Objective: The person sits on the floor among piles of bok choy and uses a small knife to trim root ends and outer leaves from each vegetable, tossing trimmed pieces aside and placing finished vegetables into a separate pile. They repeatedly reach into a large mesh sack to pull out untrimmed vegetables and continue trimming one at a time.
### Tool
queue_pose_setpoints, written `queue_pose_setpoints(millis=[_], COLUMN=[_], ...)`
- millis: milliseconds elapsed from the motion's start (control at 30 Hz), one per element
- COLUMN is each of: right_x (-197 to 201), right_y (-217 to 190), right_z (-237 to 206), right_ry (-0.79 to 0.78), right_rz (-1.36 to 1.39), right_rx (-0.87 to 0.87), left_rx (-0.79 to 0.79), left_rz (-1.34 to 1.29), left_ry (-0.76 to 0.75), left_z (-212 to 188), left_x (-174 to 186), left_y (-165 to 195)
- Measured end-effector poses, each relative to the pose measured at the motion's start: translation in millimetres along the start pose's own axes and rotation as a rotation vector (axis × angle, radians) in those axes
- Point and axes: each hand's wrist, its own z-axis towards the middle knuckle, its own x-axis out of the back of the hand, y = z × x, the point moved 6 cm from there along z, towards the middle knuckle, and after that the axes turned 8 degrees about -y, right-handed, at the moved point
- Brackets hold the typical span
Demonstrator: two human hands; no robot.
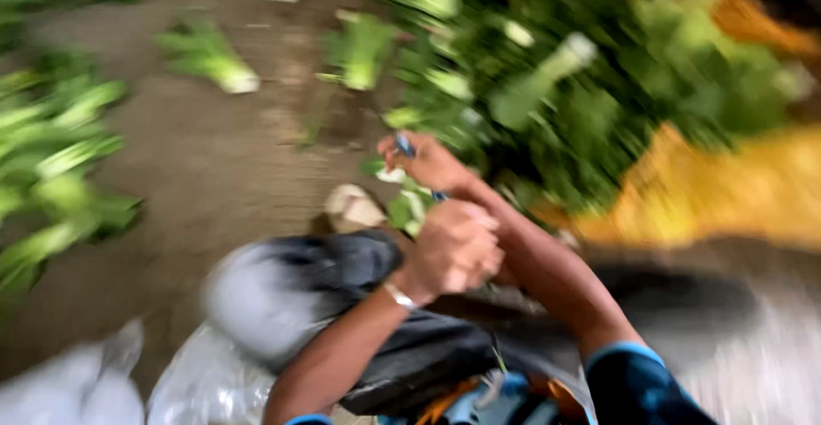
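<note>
Loose greens, far left: several leafy stalks (60,160) are strewn on the dirt floor (222,160); blur prevents an exact count.
Single stalks, far centre: two (209,56) (359,49) are seen lying apart.
Left hand (451,250): fingers are curled into a fist; what is gripped cannot be told.
Bunch of greens (409,207): it is seen between both hands.
Right hand (428,164): fingers are closed around a blue band (404,144).
Pile of greens (581,83): one large heap is seen far right, beside yellow sacking (735,190).

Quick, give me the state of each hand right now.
Left hand: closed in a fist; what it grips cannot be told.
Right hand: closed on a blurred leafy vegetable, a blue thing at the fingers.
</note>
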Motion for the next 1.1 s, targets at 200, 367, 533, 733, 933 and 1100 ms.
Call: queue_pose_setpoints(millis=[200,367,533,733,933,1100], right_x=[93,134,149,150,166,148], right_y=[108,65,28,56,55,39], right_z=[-193,-267,-255,-239,-231,-239], right_ry=[0.421,0.562,0.549,0.538,0.76,0.877], right_rz=[-0.722,-1.079,-1.071,-0.969,-0.868,-1.005], right_rx=[-0.516,-0.479,-0.502,-0.806,-0.915,-0.717], left_rx=[0.247,0.285,0.349,0.426,0.498,0.484], left_rz=[-0.078,-0.042,-0.013,-0.071,-0.139,-0.149], left_ry=[0.224,0.253,0.235,0.133,0.058,0.019], left_z=[-12,-2,15,14,8,12], left_x=[3,-10,-25,-43,-47,-46], left_y=[-15,-19,-27,-36,-47,-44])
